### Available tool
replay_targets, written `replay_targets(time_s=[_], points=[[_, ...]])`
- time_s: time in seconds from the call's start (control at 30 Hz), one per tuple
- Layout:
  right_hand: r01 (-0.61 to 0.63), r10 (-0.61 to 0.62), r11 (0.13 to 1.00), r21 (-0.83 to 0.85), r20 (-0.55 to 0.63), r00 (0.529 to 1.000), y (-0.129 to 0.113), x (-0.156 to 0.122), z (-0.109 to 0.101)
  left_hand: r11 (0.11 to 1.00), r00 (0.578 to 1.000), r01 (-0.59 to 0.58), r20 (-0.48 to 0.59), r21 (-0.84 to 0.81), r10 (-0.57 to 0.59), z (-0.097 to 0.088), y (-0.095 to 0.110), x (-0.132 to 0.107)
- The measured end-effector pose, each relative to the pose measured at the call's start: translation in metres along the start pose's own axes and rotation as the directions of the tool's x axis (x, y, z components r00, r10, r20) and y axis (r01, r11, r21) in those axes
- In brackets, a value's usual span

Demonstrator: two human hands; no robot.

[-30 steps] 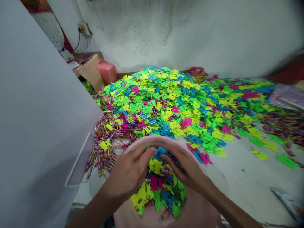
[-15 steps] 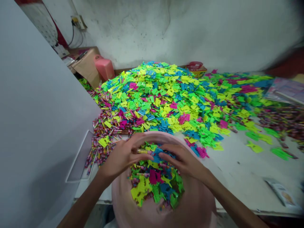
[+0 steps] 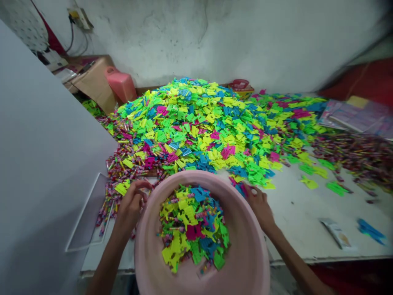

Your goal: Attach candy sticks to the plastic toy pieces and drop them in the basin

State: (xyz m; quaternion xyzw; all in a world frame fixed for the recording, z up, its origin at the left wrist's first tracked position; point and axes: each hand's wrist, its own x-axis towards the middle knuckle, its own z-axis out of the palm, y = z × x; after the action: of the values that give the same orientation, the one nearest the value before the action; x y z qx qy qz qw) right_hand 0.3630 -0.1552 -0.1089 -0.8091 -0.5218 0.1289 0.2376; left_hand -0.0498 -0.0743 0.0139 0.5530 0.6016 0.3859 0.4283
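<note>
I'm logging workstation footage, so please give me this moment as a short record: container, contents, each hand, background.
Container: round pink plastic tub
Contents: flat neon plastic pieces and thin multicoloured sticks
Left hand: fingers curved, beside the tub's left rim; hold unclear
Right hand: by the tub's right rim, at flat blue and pink pieces; hold unclear
Background: large multicoloured heap, pinkish-red plastic jug

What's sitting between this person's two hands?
In the head view, a pink tub stands between the left hand and the right hand, with a jumble of colourful pieces inside.
</note>
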Motion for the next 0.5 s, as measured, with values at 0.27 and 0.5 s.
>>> replay_targets(time_s=[0.27, 0.5], points=[[0.113, -0.098, 0.956, 0.271, -0.066, 0.993, -0.054, 0.089, 0.034, 0.924, 0.988, -0.102, -0.146, -0.368, 0.051, 0.014, 0.003, -0.005], [0.121, -0.059, 0.883, 0.454, -0.148, 0.987, -0.092, 0.131, 0.005, 0.912, 0.981, 0.053, -0.148, -0.407, -0.123, 0.01, -0.004, -0.01]])
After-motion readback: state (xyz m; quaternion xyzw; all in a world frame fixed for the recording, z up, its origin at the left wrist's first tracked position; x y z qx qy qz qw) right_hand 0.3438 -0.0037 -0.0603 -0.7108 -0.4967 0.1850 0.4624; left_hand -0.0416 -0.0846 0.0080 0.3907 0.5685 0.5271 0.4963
